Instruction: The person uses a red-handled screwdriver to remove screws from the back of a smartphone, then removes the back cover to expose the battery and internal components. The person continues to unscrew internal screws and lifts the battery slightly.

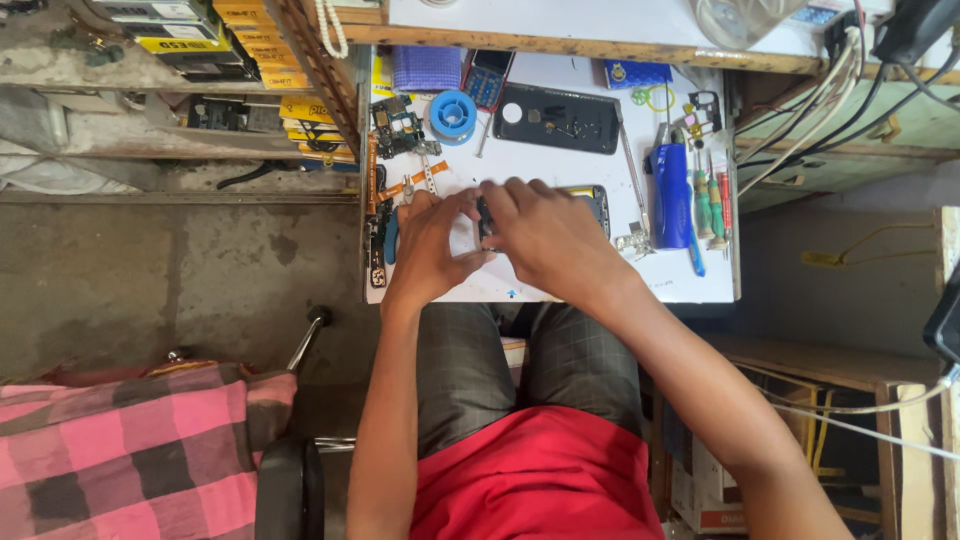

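Both my hands meet over a small white worktable (560, 285). My left hand (428, 245) and my right hand (545, 235) together grip a dark opened phone (596, 203), whose frame sticks out past my right hand's knuckles. My fingers hide most of it. A black phone back cover (556, 118) lies farther back on the table. A green circuit board (398, 128) and orange flex strips (425, 178) lie left of my left hand.
A blue solder spool (453, 115), a blue lighter-shaped tool (671, 192), several screwdrivers (712, 205) and metal tweezers (630, 185) crowd the table. Cables (830, 95) hang at the right. A pink checked cloth (130, 450) lies on a seat at lower left.
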A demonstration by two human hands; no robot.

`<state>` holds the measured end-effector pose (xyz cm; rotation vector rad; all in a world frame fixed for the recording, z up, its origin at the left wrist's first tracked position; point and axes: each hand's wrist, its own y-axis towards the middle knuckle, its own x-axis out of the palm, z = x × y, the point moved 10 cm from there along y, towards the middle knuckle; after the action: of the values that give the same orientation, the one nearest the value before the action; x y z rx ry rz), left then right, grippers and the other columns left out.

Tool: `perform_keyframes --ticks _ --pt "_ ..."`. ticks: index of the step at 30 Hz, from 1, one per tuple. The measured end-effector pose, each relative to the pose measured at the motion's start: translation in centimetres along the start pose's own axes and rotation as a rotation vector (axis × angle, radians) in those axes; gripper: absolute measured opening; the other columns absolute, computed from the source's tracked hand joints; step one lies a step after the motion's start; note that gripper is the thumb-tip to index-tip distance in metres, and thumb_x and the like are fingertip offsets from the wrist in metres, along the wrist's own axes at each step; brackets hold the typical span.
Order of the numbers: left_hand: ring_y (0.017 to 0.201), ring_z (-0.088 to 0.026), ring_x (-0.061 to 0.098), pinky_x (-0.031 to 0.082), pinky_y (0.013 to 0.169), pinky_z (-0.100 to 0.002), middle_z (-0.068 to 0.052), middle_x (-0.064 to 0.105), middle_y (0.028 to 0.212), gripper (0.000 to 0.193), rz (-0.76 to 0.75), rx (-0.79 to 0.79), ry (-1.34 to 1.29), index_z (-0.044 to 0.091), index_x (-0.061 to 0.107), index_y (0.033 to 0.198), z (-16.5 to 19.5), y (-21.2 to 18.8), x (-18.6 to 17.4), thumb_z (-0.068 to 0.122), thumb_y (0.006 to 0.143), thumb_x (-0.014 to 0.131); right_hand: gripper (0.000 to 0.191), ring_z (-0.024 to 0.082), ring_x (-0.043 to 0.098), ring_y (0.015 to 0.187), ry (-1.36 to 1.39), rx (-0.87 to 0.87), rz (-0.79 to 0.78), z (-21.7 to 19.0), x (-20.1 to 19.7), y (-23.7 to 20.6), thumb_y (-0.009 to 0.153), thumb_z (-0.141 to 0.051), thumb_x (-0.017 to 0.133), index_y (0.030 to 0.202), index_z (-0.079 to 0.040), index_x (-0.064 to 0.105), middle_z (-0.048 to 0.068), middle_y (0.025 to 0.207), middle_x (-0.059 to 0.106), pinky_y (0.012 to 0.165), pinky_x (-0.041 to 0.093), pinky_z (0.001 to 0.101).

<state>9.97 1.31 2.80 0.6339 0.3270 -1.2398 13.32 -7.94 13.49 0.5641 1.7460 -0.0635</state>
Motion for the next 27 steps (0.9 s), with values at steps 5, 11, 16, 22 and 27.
perform_keyframes --ticks 5,11,16,22,27 --pt "0.103 -0.024 0.056 0.033 0.094 -0.043 0.003 0.07 0.106 0.08 -0.015 -0.002 0.02 0.013 0.063 0.134 -0.1 0.1 0.1 0.021 0.062 0.094 0.046 0.039 0.071 0.085 0.063 -0.045 -0.027 -0.7 -0.5 0.3 0.07 -0.001 0.062 0.116 -0.002 0.06 0.015 0.096 0.07 0.063 0.055 0.0471" --pt "0.103 -0.025 0.056 0.033 0.096 -0.042 0.002 0.072 0.111 0.065 -0.014 -0.002 0.03 0.013 0.065 0.118 -0.3 -0.1 0.3 0.022 0.061 0.096 0.039 0.04 0.07 0.079 0.053 0.113 -0.183 0.4 1.2 0.5 0.08 -0.007 0.065 0.118 -0.006 0.058 0.015 0.09 0.068 0.063 0.053 0.0511" --pt "0.101 -0.024 0.056 0.034 0.095 -0.042 0.001 0.071 0.106 0.075 -0.009 0.001 -0.001 0.012 0.064 0.129 -0.1 0.0 0.1 0.021 0.061 0.095 0.027 0.04 0.069 0.08 0.017 0.164 -0.196 1.0 1.9 0.2 0.09 -0.015 0.068 0.113 -0.006 0.058 0.014 0.089 0.068 0.065 0.053 0.0519" --pt "0.101 -0.024 0.056 0.033 0.094 -0.043 0.001 0.07 0.105 0.078 -0.024 -0.001 0.023 0.013 0.063 0.133 0.0 -0.1 0.1 0.023 0.062 0.094 0.037 0.039 0.07 0.086 0.071 0.115 -0.125 0.0 1.4 0.2 0.082 -0.005 0.062 0.118 -0.004 0.06 0.016 0.093 0.07 0.065 0.054 0.0513" --pt "0.102 -0.026 0.055 0.033 0.093 -0.043 -0.001 0.071 0.109 0.076 -0.036 -0.009 0.029 0.013 0.064 0.132 -0.5 -0.1 0.4 0.023 0.062 0.094 0.048 0.04 0.07 0.085 0.134 0.144 -0.073 -0.1 1.2 0.3 0.077 0.003 0.064 0.124 -0.005 0.062 0.017 0.1 0.071 0.066 0.054 0.0521"
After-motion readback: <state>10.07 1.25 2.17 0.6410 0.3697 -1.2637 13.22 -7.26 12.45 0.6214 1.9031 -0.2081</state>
